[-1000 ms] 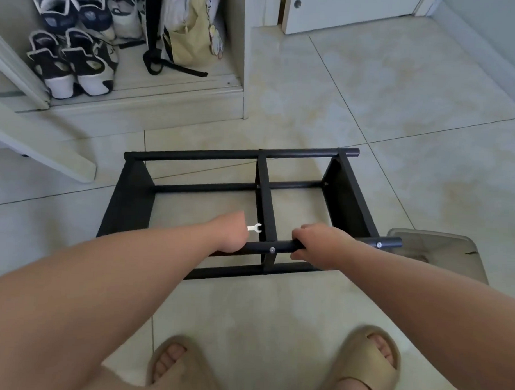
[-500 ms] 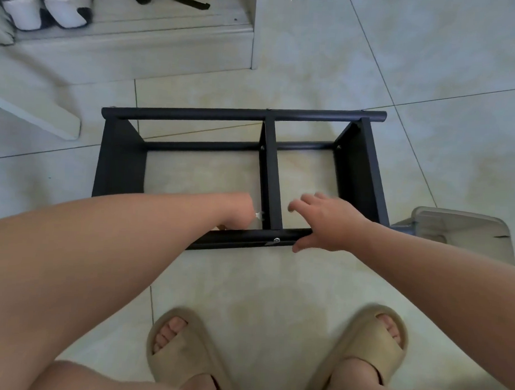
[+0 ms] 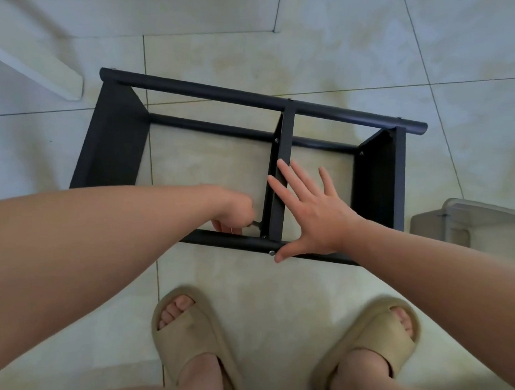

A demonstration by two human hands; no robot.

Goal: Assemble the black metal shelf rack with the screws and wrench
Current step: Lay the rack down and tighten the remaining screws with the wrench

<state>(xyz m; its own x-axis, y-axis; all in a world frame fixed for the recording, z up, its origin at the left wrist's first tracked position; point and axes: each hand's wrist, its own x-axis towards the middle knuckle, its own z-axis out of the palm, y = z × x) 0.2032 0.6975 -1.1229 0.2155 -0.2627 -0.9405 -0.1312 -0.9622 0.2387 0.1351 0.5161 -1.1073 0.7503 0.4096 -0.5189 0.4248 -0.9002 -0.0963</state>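
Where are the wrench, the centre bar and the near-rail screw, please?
wrench (image 3: 256, 223): head view, its exposed metal end.
centre bar (image 3: 287, 131): head view, far stretch of its top face.
near-rail screw (image 3: 272, 252): head view, its silver head.

Only 1 view: a head-worn wide-angle camera looks almost straight down at the tiled floor (image 3: 314, 51). It sits close above the rack (image 3: 253, 99), which fills the frame's middle.

no legible text, label, brand, number or sign found on any surface in view. the black rack (image 3: 115, 149) at centre, the translucent plastic box (image 3: 483, 223) at 3 o'clock and the beige slippers (image 3: 193, 332) at 6 o'clock all show plain, unmarked faces.
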